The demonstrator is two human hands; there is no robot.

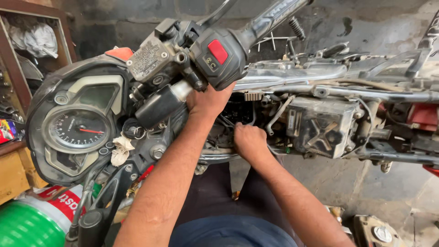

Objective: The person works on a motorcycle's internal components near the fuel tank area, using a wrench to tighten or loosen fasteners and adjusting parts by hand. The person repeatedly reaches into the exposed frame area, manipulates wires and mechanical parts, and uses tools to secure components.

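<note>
The left hand (pixel 208 101) reaches under the handlebar switch housing (pixel 218 57), fingers hidden so their state cannot be told, while the right hand (pixel 249 139), fingers curled shut, works at the wiring (pixel 238 112) inside the stripped motorcycle frame (pixel 292 75), apparently steadying it.

Clearly a motorcycle repair workshop: stripped-down motorcycle with bare steel frame tubes (pixel 366 93) and exposed grimy black battery box (pixel 320 126), stained, cracked grey concrete floor (pixel 388 192), soot-darkened wall (pixel 114 23), loose coil spring (pixel 296 28) lying behind, wooden shelf (pixel 13 59) stuffed with rags and metal parts, green-and-white plastic container (pixel 32 219) alongside.
</note>
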